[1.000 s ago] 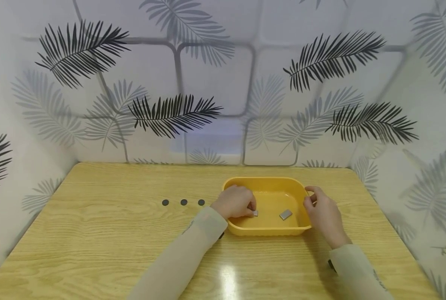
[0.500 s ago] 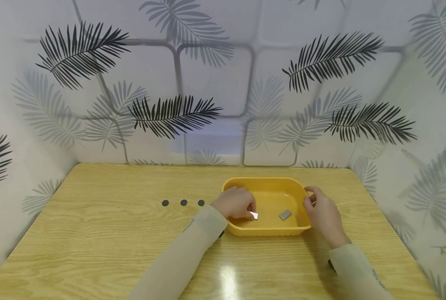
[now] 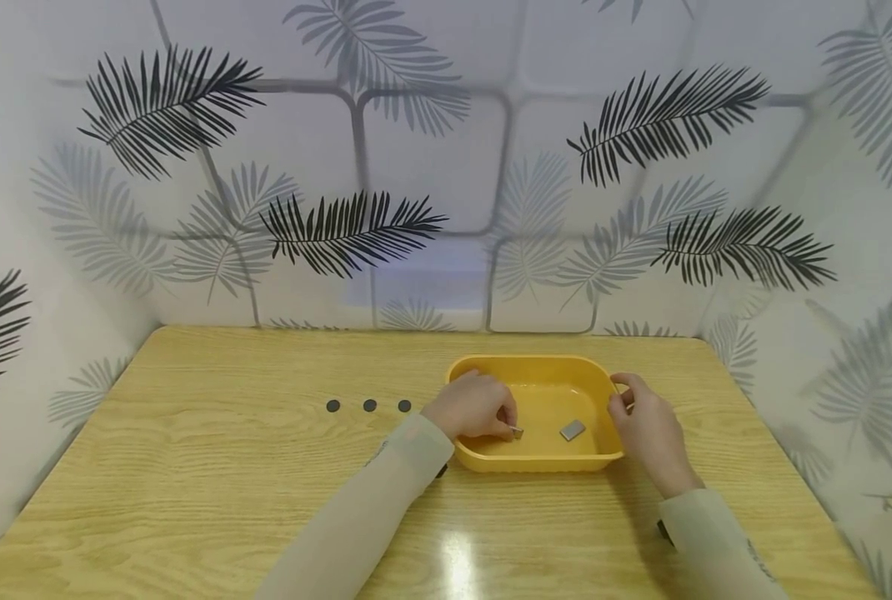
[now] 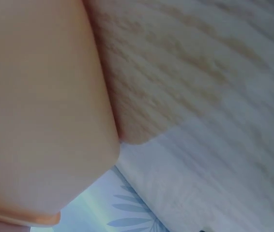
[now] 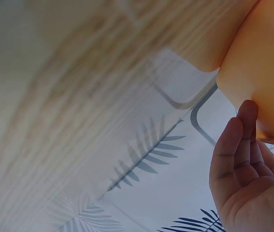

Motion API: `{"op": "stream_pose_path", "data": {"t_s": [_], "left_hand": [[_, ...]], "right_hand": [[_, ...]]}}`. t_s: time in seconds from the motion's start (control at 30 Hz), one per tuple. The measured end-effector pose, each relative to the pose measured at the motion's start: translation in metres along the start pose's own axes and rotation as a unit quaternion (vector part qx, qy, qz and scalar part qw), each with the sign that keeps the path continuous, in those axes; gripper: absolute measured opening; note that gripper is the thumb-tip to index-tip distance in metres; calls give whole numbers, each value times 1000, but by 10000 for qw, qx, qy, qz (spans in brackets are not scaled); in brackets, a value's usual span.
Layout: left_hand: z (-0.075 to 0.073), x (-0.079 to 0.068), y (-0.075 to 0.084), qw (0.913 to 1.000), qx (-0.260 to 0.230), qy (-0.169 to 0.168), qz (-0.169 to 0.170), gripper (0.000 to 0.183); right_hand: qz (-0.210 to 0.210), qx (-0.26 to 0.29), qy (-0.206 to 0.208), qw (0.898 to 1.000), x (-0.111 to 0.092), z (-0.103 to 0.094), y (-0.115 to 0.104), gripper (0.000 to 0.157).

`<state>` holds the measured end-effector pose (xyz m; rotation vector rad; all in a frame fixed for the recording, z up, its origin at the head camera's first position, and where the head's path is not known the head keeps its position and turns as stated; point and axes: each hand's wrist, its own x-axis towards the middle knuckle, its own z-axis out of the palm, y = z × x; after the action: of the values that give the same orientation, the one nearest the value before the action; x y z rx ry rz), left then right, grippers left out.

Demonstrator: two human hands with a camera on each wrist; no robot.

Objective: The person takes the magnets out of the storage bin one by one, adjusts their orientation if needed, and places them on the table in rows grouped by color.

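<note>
A yellow plastic basin (image 3: pixel 539 464) stands on the wooden table. Inside its left part, my left hand (image 3: pixel 476 406) pinches a small silver metal block (image 3: pixel 517 432) between thumb and fingers; most of that block is hidden by the fingertips. A second flat silver block (image 3: pixel 573 430) lies on the basin floor to the right. At the basin's right end my right hand (image 3: pixel 647 429) grips the rim, and the right wrist view shows its fingers (image 5: pixel 247 116) against the outer wall. In the left wrist view the basin wall (image 4: pixel 40 106) hides the left hand's fingers.
Three black discs, a left one (image 3: pixel 333 406), a middle one (image 3: pixel 370 405) and a right one (image 3: pixel 404 406), lie in a row left of the basin on the table (image 3: pixel 213 467). A leaf-patterned wall (image 3: pixel 431 167) rises behind the table.
The silver block in my left fingers turns: its bright face shows half a second ago, and now only a small darker edge. The left hand shifts slightly right; the right hand stays at the rim.
</note>
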<state>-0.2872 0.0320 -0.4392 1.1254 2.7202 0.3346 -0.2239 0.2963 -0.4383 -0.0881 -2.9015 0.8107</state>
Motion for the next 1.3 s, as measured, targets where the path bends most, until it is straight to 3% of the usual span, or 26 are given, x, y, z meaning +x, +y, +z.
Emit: {"op": "stream_pose_path", "data": {"t_s": [0.57,1.0,1.3], "left_hand": [[1,-5,-3,9898,-539,1194,564,11],[-7,-11,-6,9850,-682,1480,561,12],[-25,-25,-11,9793,-567,1842,615,9]], "right_hand": [[36,5,-51,10000,0,0,1,42],[77,-7,-97,9999,1,1,-1,42],[58,-18,-61,10000,0,1,0,42]]}}
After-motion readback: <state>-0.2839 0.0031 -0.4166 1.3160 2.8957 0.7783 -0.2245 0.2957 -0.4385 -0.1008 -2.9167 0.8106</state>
